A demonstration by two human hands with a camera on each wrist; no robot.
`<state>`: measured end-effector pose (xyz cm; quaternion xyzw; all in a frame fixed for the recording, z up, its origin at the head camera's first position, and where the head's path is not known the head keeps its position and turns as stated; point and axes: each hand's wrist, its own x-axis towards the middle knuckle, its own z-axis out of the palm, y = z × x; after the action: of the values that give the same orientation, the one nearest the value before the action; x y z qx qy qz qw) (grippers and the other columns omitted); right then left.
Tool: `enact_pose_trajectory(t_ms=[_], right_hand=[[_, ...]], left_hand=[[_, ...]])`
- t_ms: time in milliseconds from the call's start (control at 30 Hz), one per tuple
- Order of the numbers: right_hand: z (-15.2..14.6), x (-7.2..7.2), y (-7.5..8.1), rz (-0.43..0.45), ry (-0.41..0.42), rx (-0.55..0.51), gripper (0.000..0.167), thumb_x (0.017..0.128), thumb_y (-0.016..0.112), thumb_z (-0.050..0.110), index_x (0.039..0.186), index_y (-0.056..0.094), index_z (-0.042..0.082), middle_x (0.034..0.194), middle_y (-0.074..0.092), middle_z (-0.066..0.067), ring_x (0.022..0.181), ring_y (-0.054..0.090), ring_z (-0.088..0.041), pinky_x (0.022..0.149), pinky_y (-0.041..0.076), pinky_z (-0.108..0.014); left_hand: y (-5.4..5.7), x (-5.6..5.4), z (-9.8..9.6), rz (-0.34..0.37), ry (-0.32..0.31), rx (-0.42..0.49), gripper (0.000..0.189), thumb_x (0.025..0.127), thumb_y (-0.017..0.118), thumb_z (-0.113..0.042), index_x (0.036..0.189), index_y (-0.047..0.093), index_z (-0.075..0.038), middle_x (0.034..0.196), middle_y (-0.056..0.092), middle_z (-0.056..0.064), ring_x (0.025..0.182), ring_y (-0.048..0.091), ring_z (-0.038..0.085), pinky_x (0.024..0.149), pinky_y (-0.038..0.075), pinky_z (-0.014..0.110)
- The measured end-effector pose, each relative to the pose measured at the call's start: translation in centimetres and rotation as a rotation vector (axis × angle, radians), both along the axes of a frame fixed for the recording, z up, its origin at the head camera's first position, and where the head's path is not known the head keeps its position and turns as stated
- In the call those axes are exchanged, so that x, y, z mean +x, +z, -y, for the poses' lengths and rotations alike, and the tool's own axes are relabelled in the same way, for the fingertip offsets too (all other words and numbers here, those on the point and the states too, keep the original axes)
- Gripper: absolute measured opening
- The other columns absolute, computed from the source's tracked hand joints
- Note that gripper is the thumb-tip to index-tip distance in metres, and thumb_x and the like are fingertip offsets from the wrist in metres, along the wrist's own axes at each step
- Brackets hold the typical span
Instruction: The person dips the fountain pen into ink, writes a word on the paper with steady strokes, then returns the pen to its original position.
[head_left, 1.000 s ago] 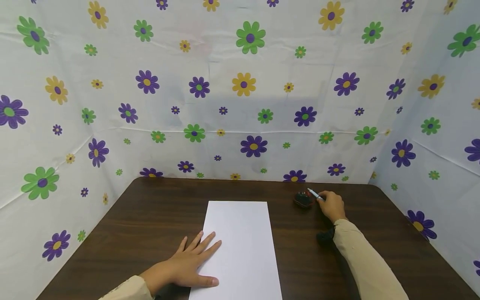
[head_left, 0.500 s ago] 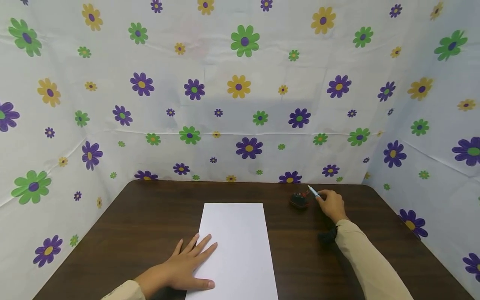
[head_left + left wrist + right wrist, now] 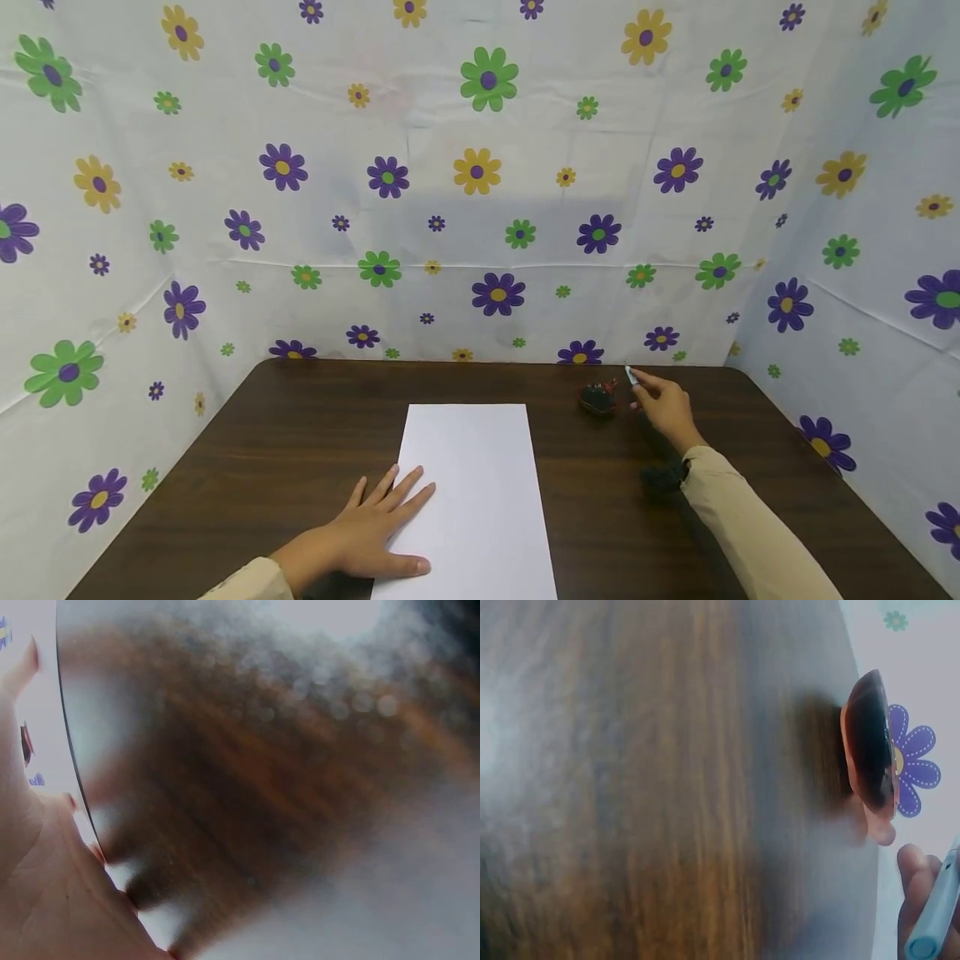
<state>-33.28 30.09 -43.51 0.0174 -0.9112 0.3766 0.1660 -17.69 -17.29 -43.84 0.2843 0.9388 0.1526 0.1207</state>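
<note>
A long white sheet of paper (image 3: pixel 476 500) lies on the dark brown table. My left hand (image 3: pixel 367 529) rests on its left edge, palm down, fingers spread; in the left wrist view the palm (image 3: pixel 52 885) fills the lower left corner. Near the table's far right, my right hand (image 3: pixel 666 410) pinches a slim pale pen (image 3: pixel 632 376), tip end pointing up and away. The pen's light-blue barrel (image 3: pixel 934 922) shows in the right wrist view. Just left of that hand sits a small dark, rounded object (image 3: pixel 597 399) with red edges.
The brown table (image 3: pixel 315 417) has rounded far corners. White cloth (image 3: pixel 420 308) printed with purple, green and yellow flowers hangs behind it and along both sides. A dark band (image 3: pixel 663 477) is on the right wrist, below the beige sleeve (image 3: pixel 750 525).
The pen has turned more upright in my right hand, and that wrist has shifted slightly right. The whole head view moved a little. My left hand keeps its place on the paper.
</note>
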Motion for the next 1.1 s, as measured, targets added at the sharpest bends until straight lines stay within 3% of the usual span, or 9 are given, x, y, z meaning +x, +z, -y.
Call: enact_pose_trajectory(t_ms=[100, 267, 400, 500, 667, 767, 867, 1000, 1100], right_hand=[[0.2, 0.1, 0.0, -0.008, 0.029, -0.061, 0.034, 0.098, 0.056, 0.013, 0.130, 0.060, 0.006, 0.097, 0.071, -0.022, 0.072, 0.071, -0.022, 0.053, 0.049, -0.021], [0.3, 0.0, -0.3, -0.034, 0.076, -0.114, 0.033, 0.098, 0.057, 0.017, 0.127, 0.062, 0.003, 0.096, 0.071, -0.024, 0.080, 0.071, -0.030, 0.059, 0.051, -0.020], [0.4, -0.1, -0.6, -0.017, 0.127, -0.234, 0.036, 0.100, 0.052, 0.017, 0.131, 0.056, 0.000, 0.109, 0.066, -0.029, 0.091, 0.069, -0.037, 0.064, 0.051, -0.019], [0.5, -0.1, -0.7, 0.005, 0.165, -0.350, 0.037, 0.103, 0.044, 0.012, 0.136, 0.050, -0.002, 0.119, 0.061, -0.031, 0.097, 0.068, -0.032, 0.071, 0.050, -0.015], [0.4, -0.1, -0.8, 0.013, 0.219, -0.541, 0.042, 0.098, 0.052, 0.004, 0.139, 0.045, -0.005, 0.106, 0.070, -0.002, 0.096, 0.067, -0.010, 0.077, 0.050, -0.014], [0.6, 0.1, -0.8, 0.008, 0.212, -0.630, 0.048, 0.094, 0.061, 0.009, 0.136, 0.044, -0.008, 0.095, 0.064, 0.015, 0.089, 0.063, -0.002, 0.077, 0.051, -0.016], [0.8, 0.1, -0.9, -0.008, 0.135, -0.652, 0.050, 0.091, 0.066, 0.015, 0.131, 0.048, -0.009, 0.089, 0.063, 0.016, 0.078, 0.060, 0.000, 0.072, 0.052, -0.017], [1.1, 0.3, -0.9, 0.014, 0.061, -0.688, 0.030, 0.091, 0.068, 0.019, 0.115, 0.067, 0.003, 0.085, 0.068, 0.019, 0.072, 0.061, -0.003, 0.068, 0.052, -0.018], [1.1, 0.4, -1.1, 0.029, 0.074, -0.733, 0.019, 0.090, 0.069, 0.020, 0.105, 0.073, 0.009, 0.088, 0.072, 0.015, 0.071, 0.064, -0.003, 0.068, 0.052, -0.019]], left_hand=[[0.1, -0.1, 0.0, 0.003, 0.003, 0.003, 0.092, 0.082, 0.053, -0.072, 0.154, 0.022, -0.024, 0.162, 0.008, 0.007, 0.145, 0.001, 0.044, 0.100, -0.001, 0.078], [0.1, -0.1, 0.0, 0.010, 0.006, 0.003, 0.092, 0.081, 0.053, -0.072, 0.154, 0.022, -0.024, 0.162, 0.007, 0.008, 0.145, 0.001, 0.044, 0.099, -0.001, 0.078], [0.1, 0.0, 0.0, 0.011, 0.008, -0.001, 0.092, 0.081, 0.053, -0.072, 0.154, 0.022, -0.024, 0.162, 0.008, 0.008, 0.145, 0.001, 0.044, 0.099, -0.001, 0.078], [0.1, 0.0, 0.0, 0.012, 0.009, 0.001, 0.092, 0.081, 0.053, -0.072, 0.154, 0.022, -0.023, 0.162, 0.008, 0.008, 0.145, 0.001, 0.044, 0.099, -0.001, 0.078], [0.1, 0.0, 0.1, 0.011, 0.011, 0.002, 0.092, 0.081, 0.054, -0.071, 0.154, 0.022, -0.024, 0.162, 0.008, 0.008, 0.145, 0.001, 0.044, 0.099, -0.001, 0.078], [0.3, 0.0, 0.0, 0.020, 0.016, 0.004, 0.092, 0.081, 0.054, -0.071, 0.154, 0.022, -0.025, 0.162, 0.008, 0.007, 0.145, 0.000, 0.043, 0.100, -0.002, 0.078], [0.5, 0.0, 0.0, 0.027, 0.021, 0.007, 0.092, 0.081, 0.054, -0.071, 0.153, 0.023, -0.025, 0.162, 0.008, 0.007, 0.145, 0.000, 0.043, 0.101, -0.003, 0.077], [0.5, 0.1, 0.0, 0.026, 0.016, 0.008, 0.092, 0.081, 0.054, -0.071, 0.153, 0.023, -0.024, 0.162, 0.008, 0.007, 0.145, 0.000, 0.043, 0.100, -0.003, 0.077], [0.4, 0.2, 0.0, 0.028, 0.012, 0.011, 0.092, 0.082, 0.054, -0.070, 0.154, 0.022, -0.023, 0.162, 0.007, 0.008, 0.145, 0.000, 0.044, 0.100, -0.003, 0.078]])
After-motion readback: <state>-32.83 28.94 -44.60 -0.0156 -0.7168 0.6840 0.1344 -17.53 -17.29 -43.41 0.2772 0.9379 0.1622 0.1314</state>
